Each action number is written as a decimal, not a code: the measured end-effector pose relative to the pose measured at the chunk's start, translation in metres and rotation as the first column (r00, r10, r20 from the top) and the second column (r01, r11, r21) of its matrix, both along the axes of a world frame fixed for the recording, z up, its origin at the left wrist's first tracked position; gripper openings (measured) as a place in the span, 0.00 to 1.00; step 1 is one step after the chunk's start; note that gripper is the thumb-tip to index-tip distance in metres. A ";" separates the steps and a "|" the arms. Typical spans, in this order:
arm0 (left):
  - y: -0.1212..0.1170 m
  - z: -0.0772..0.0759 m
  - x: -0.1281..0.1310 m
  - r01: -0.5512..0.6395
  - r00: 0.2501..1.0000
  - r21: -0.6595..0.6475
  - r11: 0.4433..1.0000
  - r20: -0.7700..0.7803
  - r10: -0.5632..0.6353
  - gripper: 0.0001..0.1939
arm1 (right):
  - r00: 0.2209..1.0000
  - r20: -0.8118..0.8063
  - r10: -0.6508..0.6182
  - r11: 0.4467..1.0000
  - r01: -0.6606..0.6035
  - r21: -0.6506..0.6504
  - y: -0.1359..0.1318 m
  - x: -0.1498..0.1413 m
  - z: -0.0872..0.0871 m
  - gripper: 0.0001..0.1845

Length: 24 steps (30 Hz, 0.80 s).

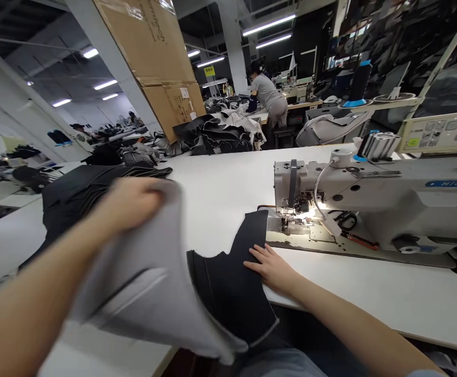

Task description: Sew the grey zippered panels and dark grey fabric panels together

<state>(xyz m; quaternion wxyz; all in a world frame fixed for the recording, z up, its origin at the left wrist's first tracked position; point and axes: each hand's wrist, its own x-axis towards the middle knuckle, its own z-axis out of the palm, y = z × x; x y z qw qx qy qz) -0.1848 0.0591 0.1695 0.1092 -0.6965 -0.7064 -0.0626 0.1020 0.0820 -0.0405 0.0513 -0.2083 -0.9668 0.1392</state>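
My left hand [136, 201], smeared a little by motion, grips the upper edge of a fabric piece whose grey backing [145, 272] faces me. The raised part of this piece is blurred, and a pale seam strip crosses it. On its right, a black fabric panel [236, 283] with stitched seams lies over the table's front edge; it seems joined to the grey part low down. My right hand [269, 267] rests flat on the black panel, fingers spread. The panel's upper corner reaches close to the needle area of the sewing machine [302, 209].
A stack of black fabric pieces [79, 193] lies on the white table [216, 183] at left. Behind stand cardboard boxes [161, 63], a heap of cut fabric [220, 131] and a bending co-worker [269, 94]. Thread spools [359, 86] and a control panel [440, 133] stand at right.
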 end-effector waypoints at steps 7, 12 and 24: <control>0.120 -0.135 0.100 0.071 0.997 -0.304 0.950 0.058 -0.056 0.09 | 0.990 -0.071 0.123 0.992 -0.123 -0.002 -0.034 0.046 -0.012 0.20; 0.136 -0.198 0.120 0.056 0.993 -0.233 0.971 0.116 -0.029 0.25 | 0.998 -0.046 0.052 0.996 -0.055 -0.067 -0.033 0.052 -0.009 0.25; 0.054 -0.210 0.135 0.358 0.918 -0.236 0.903 0.264 -0.295 0.26 | 0.983 -0.180 0.036 0.998 -0.027 0.052 -0.040 0.053 -0.016 0.18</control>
